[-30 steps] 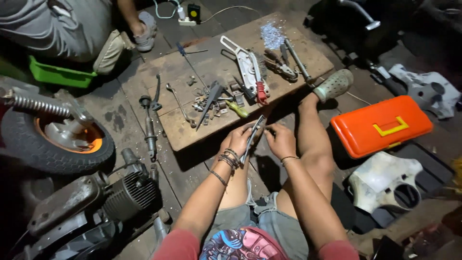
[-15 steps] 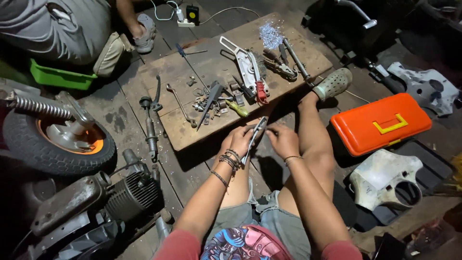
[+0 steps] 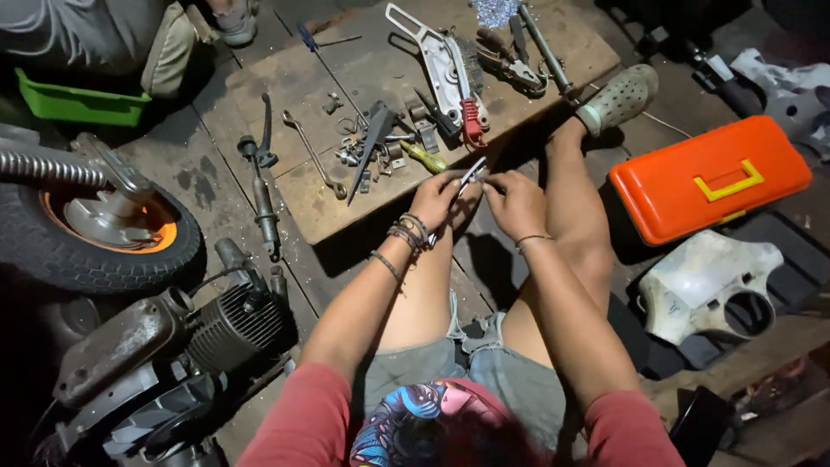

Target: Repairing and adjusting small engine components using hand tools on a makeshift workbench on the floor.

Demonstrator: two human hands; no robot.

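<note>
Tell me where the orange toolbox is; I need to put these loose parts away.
In the head view the orange toolbox lies shut on the floor at the person's right, beside the outstretched right leg and just beyond the pale plastic cover.

The only view comes from a camera on the person's head, looking steeply down and slightly forward over the red sleeves and bare knees at the wooden board (image 3: 346,207) on the floor. The board fills the upper middle (its far edge runs past the top of the frame). The left hand (image 3: 437,197) and right hand (image 3: 517,203) meet just below the board's near edge, close to the lens. Right of the board lies an orange toolbox (image 3: 709,177); left of it, a tyre (image 3: 86,251).
</note>
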